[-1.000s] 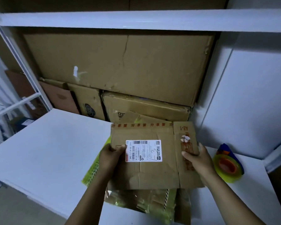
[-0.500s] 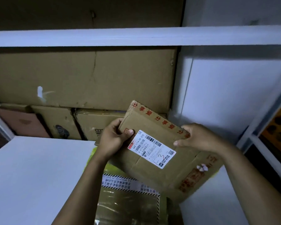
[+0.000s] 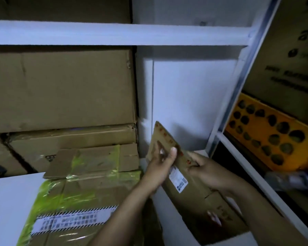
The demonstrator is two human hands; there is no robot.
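Observation:
A flat brown cardboard parcel (image 3: 194, 190) with a white shipping label and red print is held tilted, its far corner pointing up toward the white back wall. My left hand (image 3: 160, 167) grips its upper left edge, thumb on the face. My right hand (image 3: 208, 173) grips the right edge near the red print. The parcel hangs over the right part of the white shelf (image 3: 9, 201), beside the shelf's white upright.
A box wrapped in yellow-green tape (image 3: 82, 190) lies on the shelf to the left. Large cardboard boxes (image 3: 64, 89) are stacked behind it under the upper shelf board (image 3: 114, 32). In the right bay sit an orange perforated box (image 3: 270, 132) and a dark printed carton (image 3: 292, 55).
The parcel has been lifted off the taped box, turned edge-up and carried to the right. My view has swung right, showing the neighbouring shelf bay.

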